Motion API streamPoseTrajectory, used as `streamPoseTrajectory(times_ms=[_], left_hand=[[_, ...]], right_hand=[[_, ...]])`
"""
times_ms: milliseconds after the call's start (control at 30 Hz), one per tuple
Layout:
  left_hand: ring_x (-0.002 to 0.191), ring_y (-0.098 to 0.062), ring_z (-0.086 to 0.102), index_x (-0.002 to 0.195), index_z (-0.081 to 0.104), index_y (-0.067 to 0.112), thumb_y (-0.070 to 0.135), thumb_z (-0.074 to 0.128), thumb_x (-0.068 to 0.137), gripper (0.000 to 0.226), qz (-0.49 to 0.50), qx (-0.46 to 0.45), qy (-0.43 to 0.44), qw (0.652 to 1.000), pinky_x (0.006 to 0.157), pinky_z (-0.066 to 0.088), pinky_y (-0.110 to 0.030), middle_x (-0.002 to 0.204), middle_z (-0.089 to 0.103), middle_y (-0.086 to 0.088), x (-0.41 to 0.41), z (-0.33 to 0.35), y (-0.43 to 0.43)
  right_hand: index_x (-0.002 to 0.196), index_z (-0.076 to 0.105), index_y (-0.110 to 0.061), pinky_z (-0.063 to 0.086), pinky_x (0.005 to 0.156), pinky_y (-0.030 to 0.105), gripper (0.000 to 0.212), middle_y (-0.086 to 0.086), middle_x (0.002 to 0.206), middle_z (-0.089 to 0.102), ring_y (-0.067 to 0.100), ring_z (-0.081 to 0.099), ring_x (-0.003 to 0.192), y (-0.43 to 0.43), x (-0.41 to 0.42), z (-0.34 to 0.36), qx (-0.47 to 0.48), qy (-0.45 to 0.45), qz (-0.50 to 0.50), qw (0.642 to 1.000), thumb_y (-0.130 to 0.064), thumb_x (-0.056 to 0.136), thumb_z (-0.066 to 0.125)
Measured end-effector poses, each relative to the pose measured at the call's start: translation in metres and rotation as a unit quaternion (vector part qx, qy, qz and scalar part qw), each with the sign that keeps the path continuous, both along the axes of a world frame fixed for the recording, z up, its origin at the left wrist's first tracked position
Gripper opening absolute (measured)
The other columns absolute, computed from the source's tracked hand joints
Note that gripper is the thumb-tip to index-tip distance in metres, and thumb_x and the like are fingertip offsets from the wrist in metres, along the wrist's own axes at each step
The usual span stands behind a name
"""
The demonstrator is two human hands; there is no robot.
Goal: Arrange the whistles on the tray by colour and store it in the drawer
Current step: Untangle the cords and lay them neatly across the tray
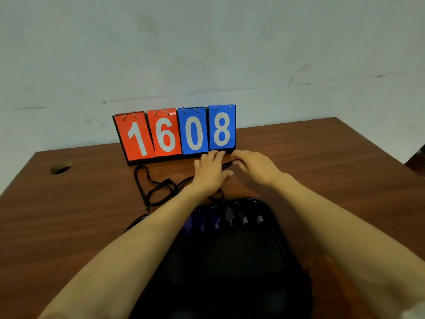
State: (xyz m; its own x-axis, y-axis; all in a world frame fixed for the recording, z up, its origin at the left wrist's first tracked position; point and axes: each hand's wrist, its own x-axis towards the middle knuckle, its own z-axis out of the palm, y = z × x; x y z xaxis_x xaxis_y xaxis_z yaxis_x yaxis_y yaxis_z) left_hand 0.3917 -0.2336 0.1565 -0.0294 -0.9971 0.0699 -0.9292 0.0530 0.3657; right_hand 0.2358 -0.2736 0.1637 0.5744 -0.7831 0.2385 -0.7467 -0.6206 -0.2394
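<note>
Black tray (230,261) partly hidden by arms, blue and black whistles (216,223) dim at its far end, left hand (210,171) fingers lay flat on black cord (230,163), right hand (255,166) touched it, grip unclear, scoreboard (174,134) read 1608.

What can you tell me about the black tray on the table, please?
The tray is black, smooth and plastic-looking, with rounded corners. It lies flat on the brown wooden table, close to the person, whose forearms cross above its sides. A row of whistles lies along its far edge: blue whistles on the left, black whistles on the right. Their black cords trail onto the table. The rest of the tray is too dark to read.
</note>
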Motion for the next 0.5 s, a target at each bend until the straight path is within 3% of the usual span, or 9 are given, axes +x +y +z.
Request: streamPoseTrajectory(times_ms=[100,133,233,300,367,500], left_hand=[[0.110,-0.018,0.053,0.109,0.058,0.026,0.039,0.046,0.095,0.022,0.015,0.003,0.124,0.992,0.082,0.022,-0.033,0.109,0.068,0.002,0.001,0.030,0.014],[0.102,-0.016,0.055,0.100,0.062,0.024,0.037,0.044,0.096,0.022,0.030,-0.011,0.150,0.988,0.078,0.021,-0.032,0.097,0.070,0.003,0.005,0.042,0.020],[0.081,-0.017,0.056,0.094,0.066,0.013,0.028,0.046,0.096,0.024,0.047,-0.075,0.199,0.976,0.075,0.029,-0.033,0.080,0.065,0.002,0.023,0.081,0.044],[0.063,-0.014,0.049,0.091,0.065,0.001,0.018,0.049,0.096,0.024,0.037,-0.106,0.222,0.969,0.066,0.034,-0.028,0.071,0.057,0.001,0.036,0.111,0.060],[0.059,-0.014,0.046,0.089,0.064,0.000,0.015,0.049,0.095,0.022,0.040,-0.127,0.203,0.970,0.060,0.033,-0.025,0.073,0.057,-0.003,0.047,0.139,0.073],[0.075,-0.021,0.054,0.101,0.065,0.000,0.015,0.049,0.095,0.023,0.069,-0.182,0.177,0.965,0.068,0.038,-0.027,0.091,0.067,-0.013,0.064,0.183,0.100]], right_hand=[[0.104,0.063,-0.018,0.049,0.074,0.039,0.020,-0.001,0.102,0.066,0.020,0.060,0.090,0.018,0.007,0.046,-0.024,-0.048,0.018,0.998,-0.027,0.097,0.047],[0.104,0.064,-0.017,0.049,0.075,0.040,0.022,0.000,0.102,0.066,0.021,0.060,0.091,0.023,0.009,0.062,-0.042,-0.041,0.014,0.998,-0.028,0.098,0.046],[0.107,0.065,-0.014,0.049,0.075,0.040,0.026,0.004,0.104,0.066,0.026,0.061,0.092,0.035,0.007,0.105,-0.083,-0.029,-0.009,0.996,-0.028,0.099,0.044],[0.107,0.065,-0.015,0.048,0.072,0.035,0.026,0.003,0.103,0.067,0.024,0.062,0.092,0.045,0.002,0.133,-0.109,-0.070,-0.034,0.991,-0.028,0.099,0.045],[0.106,0.066,-0.015,0.043,0.068,0.029,0.025,0.002,0.101,0.067,0.021,0.062,0.089,0.058,-0.002,0.163,-0.146,-0.124,-0.056,0.980,-0.028,0.098,0.046],[0.106,0.066,-0.016,0.041,0.065,0.028,0.025,0.003,0.098,0.067,0.020,0.061,0.084,0.089,-0.010,0.218,-0.214,-0.191,-0.097,0.953,-0.029,0.098,0.048]])
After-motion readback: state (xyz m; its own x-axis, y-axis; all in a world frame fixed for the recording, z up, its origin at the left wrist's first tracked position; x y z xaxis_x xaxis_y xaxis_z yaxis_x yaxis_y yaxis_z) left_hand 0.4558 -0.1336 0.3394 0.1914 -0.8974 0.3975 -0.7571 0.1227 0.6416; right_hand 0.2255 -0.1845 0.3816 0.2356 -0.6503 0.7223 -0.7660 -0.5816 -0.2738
